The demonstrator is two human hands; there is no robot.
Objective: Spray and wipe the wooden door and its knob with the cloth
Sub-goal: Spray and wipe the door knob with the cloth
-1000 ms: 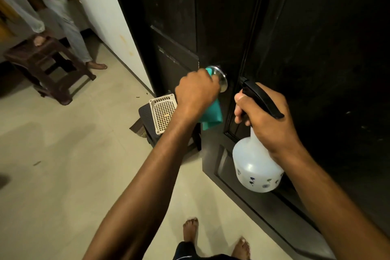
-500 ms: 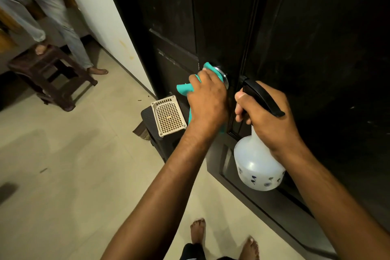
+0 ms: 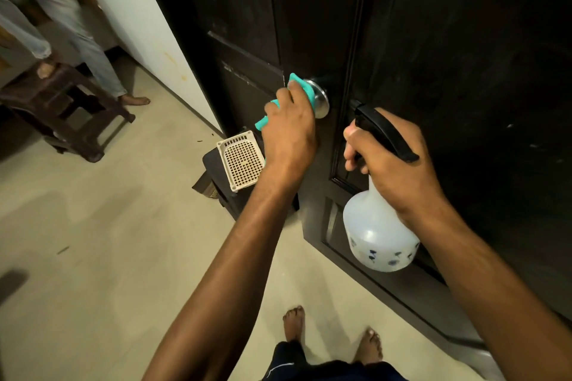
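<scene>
Door knob [image 3: 318,100]: round, silver metal, on the dark wooden door [image 3: 448,40]; only its right rim shows past the grip.
Cloth [image 3: 301,86]: teal, bunched over the knob's left face, folds poking out above and left of the fingers.
Left hand [image 3: 289,133]: fingers curled round the cloth, pressing it on the knob; forearm reaches up from below, back of hand towards the camera.
Right hand [image 3: 393,170]: just right of the knob, wrapped round the neck of the spray bottle [image 3: 379,235], fingers curled at the trigger under the black head.
Writing: none readable; the white bottle has small blue flower prints near its base.
Change: half a second ago the left hand covered more of the knob; it now sits lower and further left, and more metal shows. The bottle has barely moved.
Below the grip: cream perforated basket [image 3: 241,161] on a dark stand.
</scene>
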